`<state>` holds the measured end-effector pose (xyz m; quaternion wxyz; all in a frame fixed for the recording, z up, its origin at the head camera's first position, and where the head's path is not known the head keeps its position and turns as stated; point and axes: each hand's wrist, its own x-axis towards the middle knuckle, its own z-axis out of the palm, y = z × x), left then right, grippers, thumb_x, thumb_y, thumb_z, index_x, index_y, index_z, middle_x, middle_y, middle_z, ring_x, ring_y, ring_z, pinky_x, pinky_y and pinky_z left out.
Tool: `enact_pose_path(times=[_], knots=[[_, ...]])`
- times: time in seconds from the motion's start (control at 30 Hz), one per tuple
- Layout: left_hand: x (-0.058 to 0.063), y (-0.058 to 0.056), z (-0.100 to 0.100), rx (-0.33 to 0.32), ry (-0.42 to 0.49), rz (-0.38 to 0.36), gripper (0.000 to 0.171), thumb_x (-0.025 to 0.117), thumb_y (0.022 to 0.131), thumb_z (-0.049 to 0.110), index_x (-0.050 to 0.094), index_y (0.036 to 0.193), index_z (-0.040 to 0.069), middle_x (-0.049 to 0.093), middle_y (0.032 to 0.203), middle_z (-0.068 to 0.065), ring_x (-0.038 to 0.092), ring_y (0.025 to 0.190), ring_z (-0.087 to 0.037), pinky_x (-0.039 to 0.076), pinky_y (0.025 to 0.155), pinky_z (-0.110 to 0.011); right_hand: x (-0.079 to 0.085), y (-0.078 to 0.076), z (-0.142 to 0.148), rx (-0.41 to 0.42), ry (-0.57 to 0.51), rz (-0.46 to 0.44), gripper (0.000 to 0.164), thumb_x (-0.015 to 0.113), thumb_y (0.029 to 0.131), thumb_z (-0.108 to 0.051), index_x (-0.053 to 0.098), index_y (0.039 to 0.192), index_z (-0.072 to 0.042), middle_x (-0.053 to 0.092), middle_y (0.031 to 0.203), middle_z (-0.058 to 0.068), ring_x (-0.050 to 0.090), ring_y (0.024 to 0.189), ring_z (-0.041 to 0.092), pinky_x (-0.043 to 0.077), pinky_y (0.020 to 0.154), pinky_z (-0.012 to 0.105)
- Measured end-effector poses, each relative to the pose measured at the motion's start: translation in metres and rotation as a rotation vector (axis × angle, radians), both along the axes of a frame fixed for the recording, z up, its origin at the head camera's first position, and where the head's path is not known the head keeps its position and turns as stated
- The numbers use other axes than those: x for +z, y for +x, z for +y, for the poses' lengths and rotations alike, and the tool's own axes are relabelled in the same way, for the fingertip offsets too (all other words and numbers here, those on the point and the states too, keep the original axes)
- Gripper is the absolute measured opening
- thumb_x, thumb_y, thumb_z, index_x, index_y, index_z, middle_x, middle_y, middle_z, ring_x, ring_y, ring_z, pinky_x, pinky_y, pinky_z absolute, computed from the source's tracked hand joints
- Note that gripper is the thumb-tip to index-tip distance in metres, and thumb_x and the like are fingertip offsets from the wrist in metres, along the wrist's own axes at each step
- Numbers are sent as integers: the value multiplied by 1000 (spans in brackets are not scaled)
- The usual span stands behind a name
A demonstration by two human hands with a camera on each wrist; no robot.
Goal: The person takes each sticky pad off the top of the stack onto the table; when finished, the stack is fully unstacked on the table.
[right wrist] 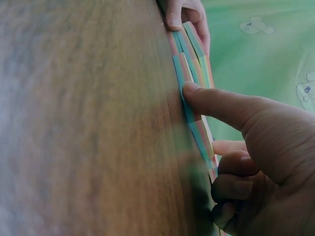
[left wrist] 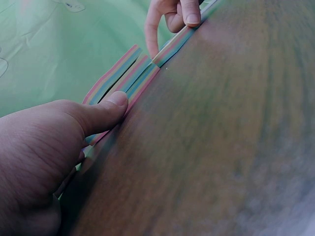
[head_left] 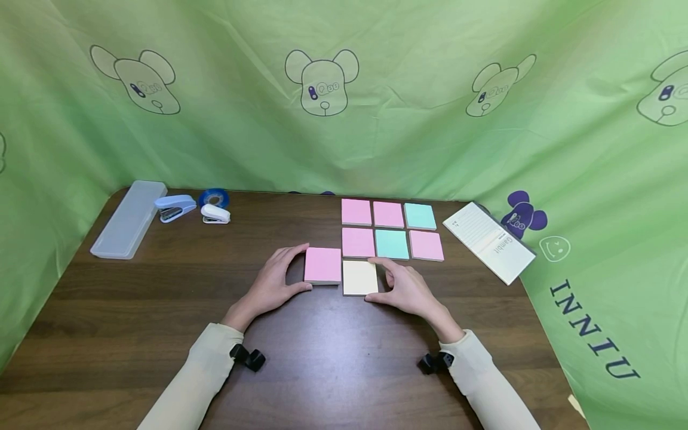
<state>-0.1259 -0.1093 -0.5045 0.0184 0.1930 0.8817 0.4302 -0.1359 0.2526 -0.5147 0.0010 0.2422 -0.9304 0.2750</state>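
Side by side in the head view lie a pink sticky note pad and a cream sticky note pad. My left hand grips the pink one by its left end, index finger at the back edge and thumb at the front. Striped layers with thin gaps show at its side in the left wrist view, like pads piled up. My right hand pinches the cream pad between index finger and thumb at its right corners; its striped edge shows in the right wrist view.
Behind are two rows of pink pads and teal pads. A notebook lies at right. At back left are a translucent case, a blue stapler, a white stapler and blue tape. Green cloth borders the table.
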Motion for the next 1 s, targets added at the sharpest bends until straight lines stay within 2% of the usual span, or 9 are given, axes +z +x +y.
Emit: enact_pose_path(times=[0.23, 0.33, 0.47, 0.67, 1.0], knots=[[0, 0, 1, -1, 3, 4, 91, 95, 91, 21, 47, 168, 11, 55, 165, -11, 45, 154, -35, 35, 127, -61, -2, -1, 2, -5, -35, -23, 88, 99, 78, -56, 64, 153, -25, 43, 71, -13, 33, 62, 5, 28, 55, 27], [1, 0, 1, 1, 2, 2, 91, 95, 91, 21, 47, 168, 11, 55, 165, -11, 45, 155, -35, 35, 127, -61, 5, 2, 0, 2, -54, -22, 87, 99, 79, -53, 64, 152, -22, 42, 71, -12, 32, 62, 7, 27, 56, 27], [2, 0, 1, 3, 1, -5, 92, 95, 91, 21, 46, 168, 12, 55, 164, -10, 45, 154, -35, 36, 126, -62, 23, 8, -7, 14, -76, -29, 85, 100, 79, -47, 66, 150, -16, 42, 72, -10, 31, 63, 7, 27, 57, 28], [2, 1, 0, 6, 11, -10, 96, 95, 91, 19, 42, 170, 12, 57, 162, -11, 45, 154, -35, 35, 126, -62, 46, 11, -20, -14, -27, -78, 87, 102, 78, -39, 64, 153, -16, 40, 73, -12, 31, 65, 4, 29, 60, 26], [2, 2, 0, 4, 14, -13, 100, 95, 91, 18, 37, 172, 11, 57, 162, -11, 45, 154, -36, 36, 125, -62, 55, 7, -34, -6, -31, -78, 86, 101, 82, -39, 63, 155, -16, 46, 73, -7, 32, 65, 4, 32, 62, 27]])
